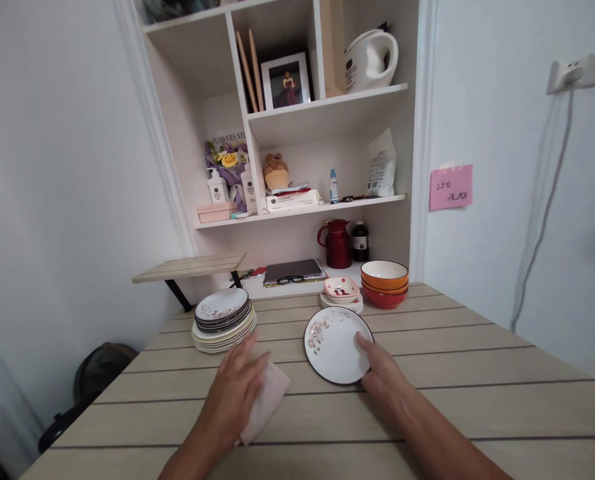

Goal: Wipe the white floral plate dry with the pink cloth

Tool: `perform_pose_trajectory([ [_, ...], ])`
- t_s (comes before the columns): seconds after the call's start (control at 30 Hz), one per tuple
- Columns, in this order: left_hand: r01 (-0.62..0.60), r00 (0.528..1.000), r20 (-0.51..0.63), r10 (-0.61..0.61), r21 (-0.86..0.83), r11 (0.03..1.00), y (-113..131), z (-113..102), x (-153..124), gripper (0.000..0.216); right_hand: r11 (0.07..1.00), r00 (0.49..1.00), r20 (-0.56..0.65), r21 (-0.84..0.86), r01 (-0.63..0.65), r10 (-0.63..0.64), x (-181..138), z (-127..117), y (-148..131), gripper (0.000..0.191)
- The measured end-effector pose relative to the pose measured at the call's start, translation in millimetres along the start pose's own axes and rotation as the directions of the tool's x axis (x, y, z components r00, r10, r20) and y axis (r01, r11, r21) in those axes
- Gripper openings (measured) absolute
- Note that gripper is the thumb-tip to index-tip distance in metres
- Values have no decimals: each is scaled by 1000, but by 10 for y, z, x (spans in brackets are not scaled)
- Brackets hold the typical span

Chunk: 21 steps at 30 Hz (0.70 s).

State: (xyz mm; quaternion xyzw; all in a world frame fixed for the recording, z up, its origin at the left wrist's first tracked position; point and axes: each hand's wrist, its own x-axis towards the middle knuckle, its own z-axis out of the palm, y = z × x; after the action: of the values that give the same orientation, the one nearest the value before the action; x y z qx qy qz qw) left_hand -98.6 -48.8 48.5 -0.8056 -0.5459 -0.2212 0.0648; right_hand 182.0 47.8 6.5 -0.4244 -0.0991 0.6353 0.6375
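Note:
My right hand (380, 363) grips the right rim of a white plate (338, 345) with a dark edge and a brown floral pattern, thumb on top. The plate is tilted slightly toward me above the table. My left hand (235, 387), a little blurred, has a pale pink cloth (266, 403) at its palm, with the fingers reaching forward over it; part of the cloth is hidden by the hand. Just beyond that hand stands a stack of plates (223, 321), dark-rimmed floral ones on top of pale yellow-edged ones.
Behind the held plate are small square dishes (341, 288) on white plates and stacked orange and red bowls (385, 283). A red jug (337, 244), a dark bottle (360, 241) and glasses (290, 280) sit at the shelf base. A small raised wooden shelf (190, 267) stands back left.

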Motion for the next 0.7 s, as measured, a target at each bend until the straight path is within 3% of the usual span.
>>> perform_pose_trajectory([
  [0.07, -98, 959, 263, 108, -53, 994, 58, -5, -65, 45, 1000, 1000, 4, 3, -4, 4, -17, 5, 0, 47],
  [0.1, -81, 930, 352, 102, -74, 994, 75, 5, -96, 50, 1000, 1000, 5, 3, -8, 8, -34, 12, -3, 48],
  [0.17, -23, 900, 432, 56, -80, 996, 89, 35, -141, 58, 1000, 1000, 9, 1, -19, 19, -77, 30, -12, 48],
  [0.3, 58, 886, 463, -20, -69, 996, 137, 90, -145, 58, 999, 999, 31, -2, -37, 37, -161, 73, -34, 46],
  [0.5, 258, 863, 426, -272, 93, 962, 435, 247, -101, 68, 999, 999, 26, 17, -47, 47, -181, 92, -43, 54],
  [0.7, 224, 868, 431, -246, 102, 969, 599, 366, -115, 71, 999, 998, 48, 30, -36, 35, -150, 75, -18, 51],
])
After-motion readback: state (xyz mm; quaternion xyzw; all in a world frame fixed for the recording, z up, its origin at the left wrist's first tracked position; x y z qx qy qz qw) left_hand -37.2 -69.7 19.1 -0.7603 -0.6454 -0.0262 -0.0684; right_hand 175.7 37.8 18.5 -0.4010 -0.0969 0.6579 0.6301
